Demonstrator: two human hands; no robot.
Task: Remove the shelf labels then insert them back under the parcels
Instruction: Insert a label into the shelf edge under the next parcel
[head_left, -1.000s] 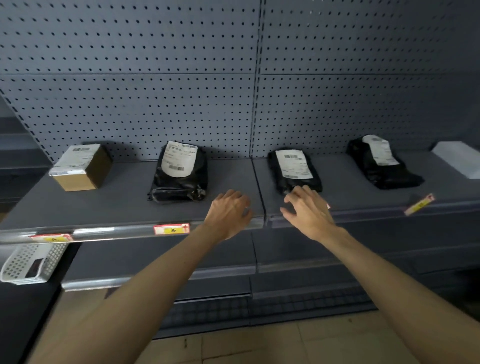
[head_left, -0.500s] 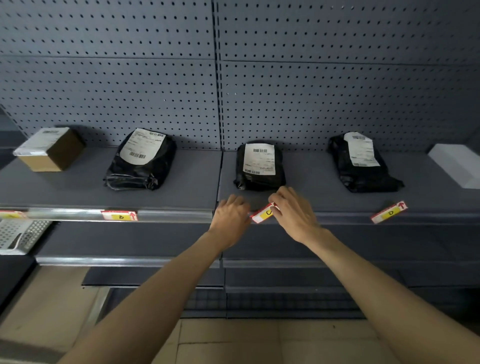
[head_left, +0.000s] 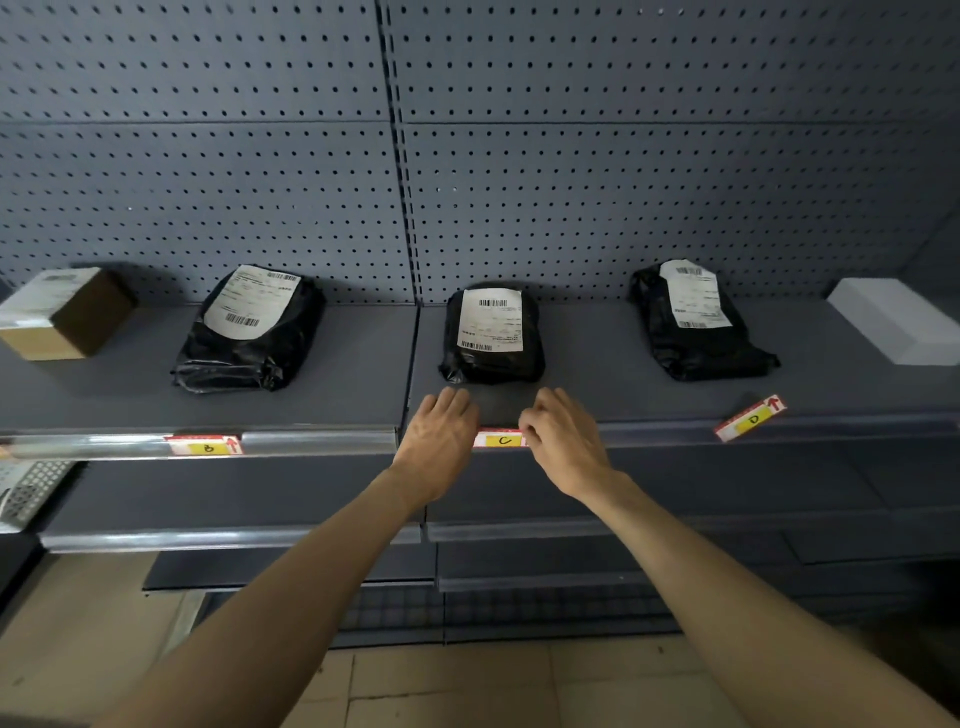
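the scene is dim and bluish-grey, lit softly from above and in front. a bright streak of glare runs along the clear label rail (head_left: 130, 446) at the left. the parcels cast soft shadows on the pegboard (head_left: 571, 197) behind them. wide-angle distortion bows the shelf (head_left: 337, 374) edges toward the corners, and the forearms blur slightly near the bottom.

shelf (head_left: 597, 384) front strip: bare | rear: 3 black parcels (head_left: 493, 332), gaps between

A grey pegboard (head_left: 623, 182) backs the shelving, with a white perforated basket (head_left: 26, 493) at lower left
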